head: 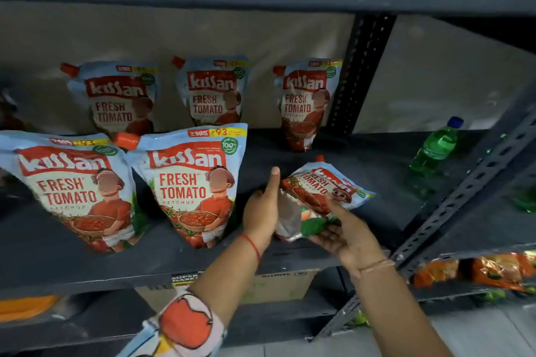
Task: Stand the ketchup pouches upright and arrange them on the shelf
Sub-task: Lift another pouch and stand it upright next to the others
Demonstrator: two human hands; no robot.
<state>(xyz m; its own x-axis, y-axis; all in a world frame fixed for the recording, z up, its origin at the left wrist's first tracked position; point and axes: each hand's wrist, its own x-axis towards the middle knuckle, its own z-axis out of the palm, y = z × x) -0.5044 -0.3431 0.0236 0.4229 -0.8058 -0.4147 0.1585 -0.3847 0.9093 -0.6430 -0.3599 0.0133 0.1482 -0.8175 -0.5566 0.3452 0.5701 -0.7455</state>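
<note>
Several ketchup pouches stand upright on the dark shelf [362,159]: three in a back row [116,98], [213,93], [304,101] and two large ones in front [72,191], [194,185]. One more pouch [316,194] lies tilted back near the front right, its orange cap pointing away from me. My right hand [345,235] grips this pouch at its bottom edge, with a finger across its front. My left hand [262,211] presses against the pouch's left side, thumb pointing up.
A green bottle with a blue cap [438,145] stands at the far right of the shelf. A perforated metal upright [359,72] divides the bays. Orange packets [475,272] lie on the lower right shelf, and a cardboard box [275,284] sits below.
</note>
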